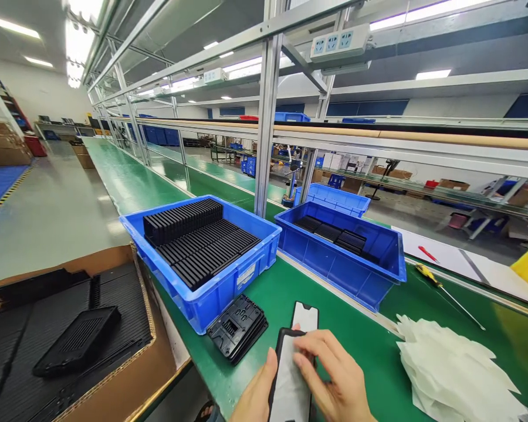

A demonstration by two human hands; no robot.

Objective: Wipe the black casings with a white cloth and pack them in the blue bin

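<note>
My left hand (256, 391) grips the left edge of a black-framed panel (286, 375) with a white sheet-like face, tilted up from the green bench. Over its upper part is my right hand (334, 375), thumb and fingers drawn together, tips on the white face. Whether they pinch anything is hidden. Just behind, a second white-faced panel with a black rim (305, 315) lies on the bench, partly covered. Left of it rests a small stack of black plastic housings (238, 328). White thin sheets (453, 369) lie in a loose pile to the right.
A blue bin (255, 275) holds rows of black parts; another blue bin (334, 264) contains fewer. A cardboard box (158, 351) of black housings stands at left. A yellow-handled screwdriver (431, 276) and a red tool (428, 253) lie at right. A metal post (266, 129) rises behind.
</note>
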